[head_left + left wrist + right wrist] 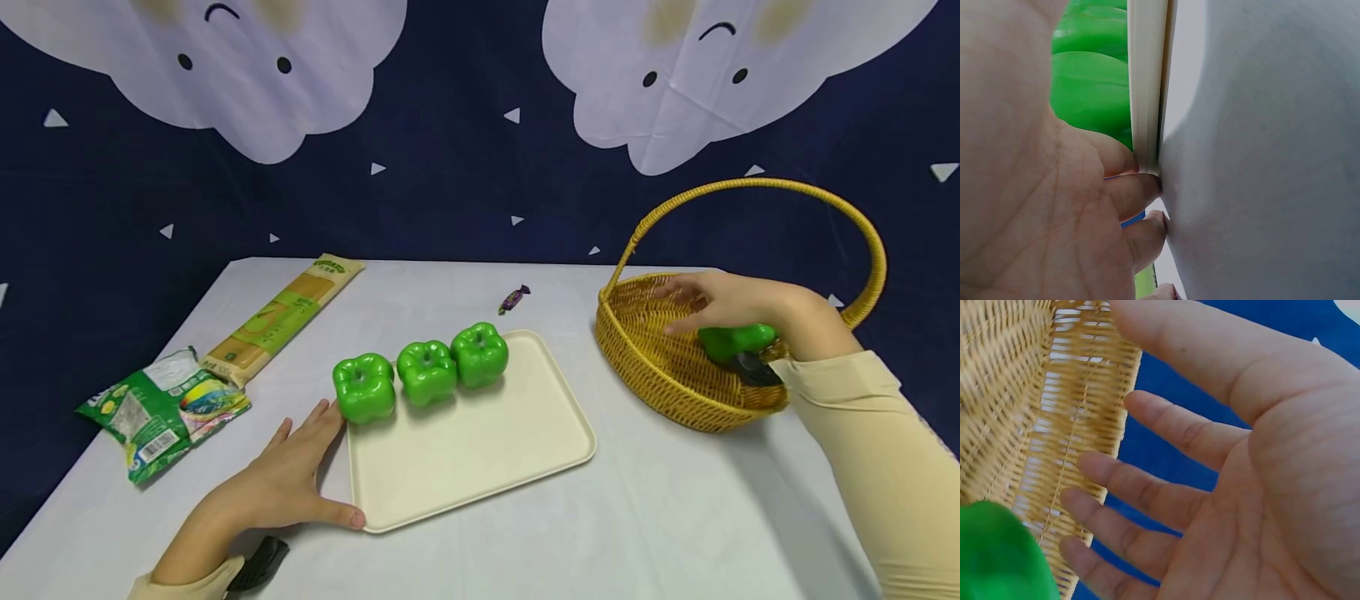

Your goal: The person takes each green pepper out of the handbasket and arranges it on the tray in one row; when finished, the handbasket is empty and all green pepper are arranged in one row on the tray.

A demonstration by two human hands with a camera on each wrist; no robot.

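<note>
Three green bell peppers (426, 373) stand in a row along the back left of a cream tray (480, 458). My left hand (288, 479) rests at the tray's left edge, thumb by the near corner and fingertips by the leftmost pepper; the left wrist view shows its fingers against the tray rim (1146, 87). Over the wicker basket (660, 392), my right hand (731, 302) hovers with spread fingers and nothing in its grasp. Inside the basket lies a green vegetable (738, 340), partly hidden by the hand and wrist; the right wrist view shows its smooth green side (1000, 556).
To the left lie a green snack bag (168, 412) and a long yellow-green packet of noodles (285, 317). A small wrapped candy (513, 299) sits behind the tray. The basket's tall handle (757, 183) arches above my right hand. A dark cloth backdrop hangs behind the table.
</note>
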